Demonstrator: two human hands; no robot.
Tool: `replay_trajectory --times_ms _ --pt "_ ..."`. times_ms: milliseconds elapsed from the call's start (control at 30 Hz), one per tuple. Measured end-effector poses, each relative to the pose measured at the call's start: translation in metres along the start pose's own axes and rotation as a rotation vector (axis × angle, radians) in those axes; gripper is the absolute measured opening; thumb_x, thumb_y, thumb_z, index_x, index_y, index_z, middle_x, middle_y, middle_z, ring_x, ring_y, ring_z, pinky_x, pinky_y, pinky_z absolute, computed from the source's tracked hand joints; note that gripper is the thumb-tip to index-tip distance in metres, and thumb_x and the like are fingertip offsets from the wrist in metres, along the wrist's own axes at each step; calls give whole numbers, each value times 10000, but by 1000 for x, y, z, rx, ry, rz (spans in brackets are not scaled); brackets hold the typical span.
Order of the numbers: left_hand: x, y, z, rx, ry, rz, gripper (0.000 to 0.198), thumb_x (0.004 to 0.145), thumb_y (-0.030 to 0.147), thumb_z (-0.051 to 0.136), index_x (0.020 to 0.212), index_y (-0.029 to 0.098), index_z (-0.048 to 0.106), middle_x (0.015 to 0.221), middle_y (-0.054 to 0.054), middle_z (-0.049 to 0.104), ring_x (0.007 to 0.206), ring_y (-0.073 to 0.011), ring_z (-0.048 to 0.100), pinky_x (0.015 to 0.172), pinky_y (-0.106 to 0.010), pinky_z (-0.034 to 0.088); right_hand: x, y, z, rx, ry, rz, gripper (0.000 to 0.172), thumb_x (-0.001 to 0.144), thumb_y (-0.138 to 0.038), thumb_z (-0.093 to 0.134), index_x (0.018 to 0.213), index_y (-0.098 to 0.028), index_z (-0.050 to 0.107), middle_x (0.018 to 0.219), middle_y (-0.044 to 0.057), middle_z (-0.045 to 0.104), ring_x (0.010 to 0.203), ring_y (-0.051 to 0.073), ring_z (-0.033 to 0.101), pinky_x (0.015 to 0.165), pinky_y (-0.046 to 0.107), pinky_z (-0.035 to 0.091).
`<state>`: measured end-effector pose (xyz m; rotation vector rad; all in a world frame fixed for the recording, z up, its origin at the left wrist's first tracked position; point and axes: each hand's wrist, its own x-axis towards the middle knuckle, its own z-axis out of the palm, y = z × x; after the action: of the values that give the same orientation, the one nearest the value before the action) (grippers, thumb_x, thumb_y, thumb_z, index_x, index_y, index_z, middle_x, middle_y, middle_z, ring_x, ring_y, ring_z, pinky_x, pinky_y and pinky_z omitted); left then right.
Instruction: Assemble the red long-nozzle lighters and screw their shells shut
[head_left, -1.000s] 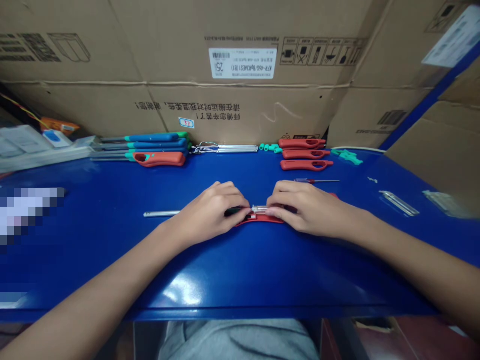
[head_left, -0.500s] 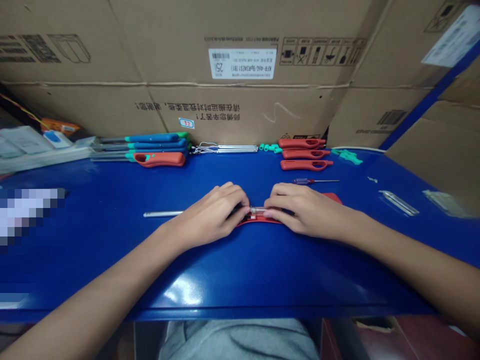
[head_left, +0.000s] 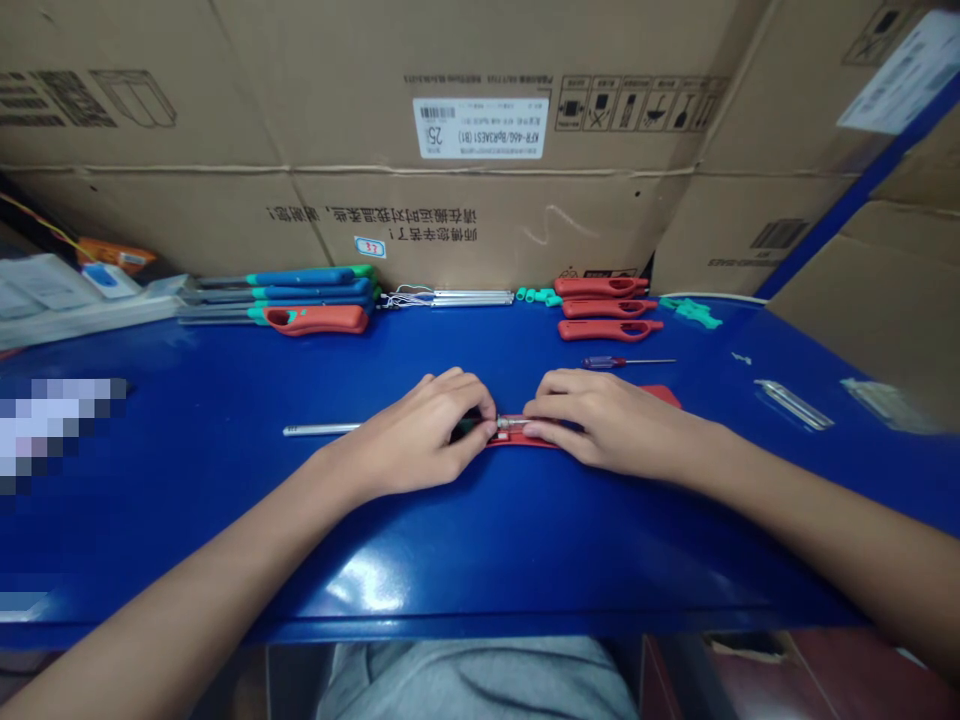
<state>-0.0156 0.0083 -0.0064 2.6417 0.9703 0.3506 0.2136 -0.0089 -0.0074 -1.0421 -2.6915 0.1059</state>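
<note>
The left grip (head_left: 409, 435) and right grip (head_left: 607, 428) are pinching a small metal fitting (head_left: 510, 423) in a red plastic shell (head_left: 521, 438), which is lying mid-surface (head_left: 480, 628). The shell is looking light and stiff, best held along its edges.

The camera rides on my head and faces forward and down, looking over my forearms to my left hand (head_left: 409, 435) and right hand (head_left: 607, 425) at close range. The frame takes in the glossy blue metal workbench (head_left: 180, 530) from its near edge to the stacked brown cardboard cartons (head_left: 480, 200) behind it, with my grey clothing (head_left: 472, 680) along the bottom.
</note>
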Motion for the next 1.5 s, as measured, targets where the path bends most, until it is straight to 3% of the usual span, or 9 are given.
replay_trajectory --times_ms 233,567,1000,1233,1500 --pt "-2 0 -3 -28 -1 31 162 847 318 585 944 189 599 949 -33 644 921 -212 575 835 -379 439 -2 1 0 0 -6 -33 277 974 -265 468 1091 -182 705 953 102 642 869 196 609 793 332 484" --pt "-1 -3 0 -47 -1 25 155 851 307 591 951 188 597 962 -32 640 931 -210 571 831 -380 451 -2 -2 -7 80 -47 35 299 924 -189 505 1151 -222 698 1001 77 651 879 186 614 782 319 482" --pt "0 -3 1 -77 6 18 151 847 305 607 934 183 625 945 -43 640 929 -211 576 839 -378 459 2 2 -11 182 -50 62 167 905 -170 540 944 -150 701 931 71 691 844 178 624 765 300 461" --pt "-1 -3 2 -124 14 27 142 854 299 601 941 188 616 1017 -45 634 985 -199 574 884 -357 457 0 2 -9 195 -49 76 181 902 -176 532 950 -148 704 924 73 683 844 180 619 759 300 456" --pt "0 -1 -1 -79 18 68 147 867 284 579 975 196 623 954 -18 656 925 -187 584 836 -328 451 -2 2 -14 212 -62 36 221 850 -134 525 957 -145 718 939 83 692 846 187 628 775 310 473"
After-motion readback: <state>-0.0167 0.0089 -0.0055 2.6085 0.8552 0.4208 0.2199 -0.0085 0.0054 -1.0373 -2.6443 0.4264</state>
